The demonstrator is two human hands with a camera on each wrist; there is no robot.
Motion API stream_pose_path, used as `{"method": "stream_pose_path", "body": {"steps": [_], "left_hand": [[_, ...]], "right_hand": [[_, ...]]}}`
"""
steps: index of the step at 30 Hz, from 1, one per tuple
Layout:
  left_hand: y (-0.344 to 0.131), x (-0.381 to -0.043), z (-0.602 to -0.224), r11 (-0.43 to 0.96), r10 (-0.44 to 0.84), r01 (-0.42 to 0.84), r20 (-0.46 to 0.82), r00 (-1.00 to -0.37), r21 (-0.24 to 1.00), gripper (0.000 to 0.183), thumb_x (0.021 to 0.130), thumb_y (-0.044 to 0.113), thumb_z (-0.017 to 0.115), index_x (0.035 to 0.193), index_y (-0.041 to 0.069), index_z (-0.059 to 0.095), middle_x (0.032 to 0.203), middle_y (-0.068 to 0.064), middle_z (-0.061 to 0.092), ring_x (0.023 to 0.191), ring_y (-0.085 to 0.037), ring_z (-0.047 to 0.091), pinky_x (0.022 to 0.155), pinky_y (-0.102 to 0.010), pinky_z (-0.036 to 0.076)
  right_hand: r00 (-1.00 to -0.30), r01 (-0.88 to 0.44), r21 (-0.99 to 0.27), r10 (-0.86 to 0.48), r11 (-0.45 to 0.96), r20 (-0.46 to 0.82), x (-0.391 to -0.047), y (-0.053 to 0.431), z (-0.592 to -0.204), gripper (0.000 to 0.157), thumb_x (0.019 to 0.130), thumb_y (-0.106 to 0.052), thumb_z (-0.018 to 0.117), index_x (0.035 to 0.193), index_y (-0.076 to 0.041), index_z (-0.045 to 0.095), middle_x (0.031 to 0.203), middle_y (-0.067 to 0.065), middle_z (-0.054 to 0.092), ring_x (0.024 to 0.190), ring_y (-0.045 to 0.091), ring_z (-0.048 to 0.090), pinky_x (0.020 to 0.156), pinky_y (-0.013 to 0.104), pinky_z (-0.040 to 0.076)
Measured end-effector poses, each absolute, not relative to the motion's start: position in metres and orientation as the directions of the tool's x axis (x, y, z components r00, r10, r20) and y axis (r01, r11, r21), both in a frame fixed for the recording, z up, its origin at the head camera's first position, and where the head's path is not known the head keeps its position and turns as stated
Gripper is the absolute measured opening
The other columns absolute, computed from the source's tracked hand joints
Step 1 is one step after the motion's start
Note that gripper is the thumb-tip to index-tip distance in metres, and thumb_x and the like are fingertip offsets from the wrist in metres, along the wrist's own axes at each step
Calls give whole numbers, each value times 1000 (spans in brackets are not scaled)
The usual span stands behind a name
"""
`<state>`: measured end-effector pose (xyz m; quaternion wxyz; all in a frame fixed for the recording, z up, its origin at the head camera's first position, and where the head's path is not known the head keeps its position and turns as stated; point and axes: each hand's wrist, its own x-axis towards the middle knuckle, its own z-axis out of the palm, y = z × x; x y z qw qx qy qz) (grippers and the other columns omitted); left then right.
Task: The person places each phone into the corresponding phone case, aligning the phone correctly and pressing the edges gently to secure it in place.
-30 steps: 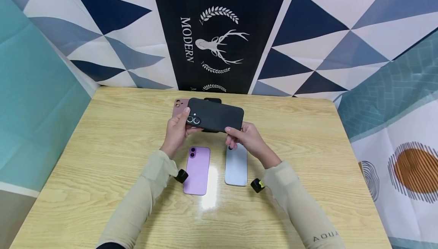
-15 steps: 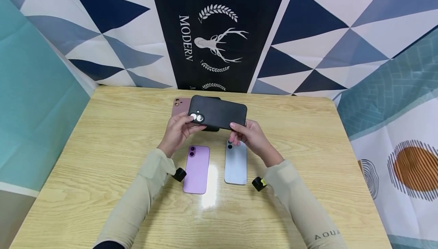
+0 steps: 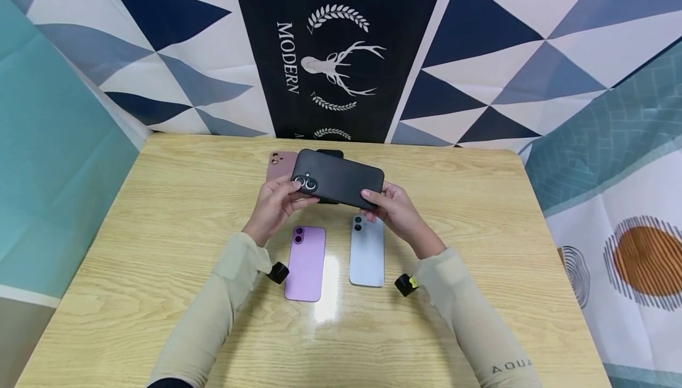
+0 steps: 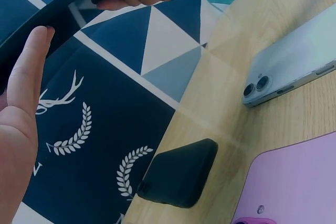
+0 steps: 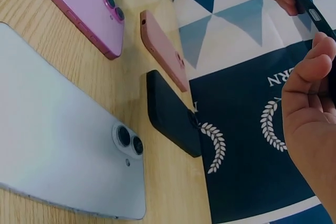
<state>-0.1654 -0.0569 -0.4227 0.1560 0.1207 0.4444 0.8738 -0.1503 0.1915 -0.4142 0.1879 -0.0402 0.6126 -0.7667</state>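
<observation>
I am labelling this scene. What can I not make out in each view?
Head view: most of the lying black piece, behind the held black phone.
Head view: parts of the pink piece, behind that phone and the left hand.
Left wrist view: part of the purple phone, cut off by right and bottom edges.
Right wrist view: part of the held black phone, cut off by the right edge.

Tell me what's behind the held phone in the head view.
A pink case sticks out past its left end, and a black phone or case shows above and below it. What the held phone and left hand cover there cannot be seen.
</observation>
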Motion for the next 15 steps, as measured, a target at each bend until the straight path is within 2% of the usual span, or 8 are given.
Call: {"method": "stream_pose_path", "body": {"steps": [3,6,11,15], "left_hand": [[-57,-166,-422,-560,374,-159,77,-924,813,36,89,-8,43,123,-3,56,104,-5,70,91,-16,69,79,-30,56],[-55,-166,-422,-565,357,-151,75,-931,811,35,88,-11,44,108,8,66,103,-4,70,92,-15,69,80,-30,56],[-51,-167,-422,-580,336,-149,68,-939,801,33,90,-8,45,107,11,65,102,-3,70,90,-14,69,81,-31,56],[-41,-166,-425,-576,348,-157,66,-935,802,39,90,-8,46,125,8,54,107,-3,67,90,-15,69,84,-33,55]], "right_hand": [[-926,238,-953,-339,-189,-164,-150,190,-413,6,96,-10,48,96,-4,50,63,-1,63,51,9,52,52,21,45],[-927,239,-947,-339,-212,-159,-150,187,-413,6,96,-9,48,97,-4,51,63,-1,64,51,9,53,52,20,46],[-935,240,-935,-322,-262,-149,-150,184,-413,6,96,-8,47,94,-6,52,63,-1,65,50,9,54,52,20,46],[-944,239,-914,-299,-328,-139,-150,180,-414,11,97,-7,46,90,-7,54,63,1,65,51,9,55,52,19,47]]}}
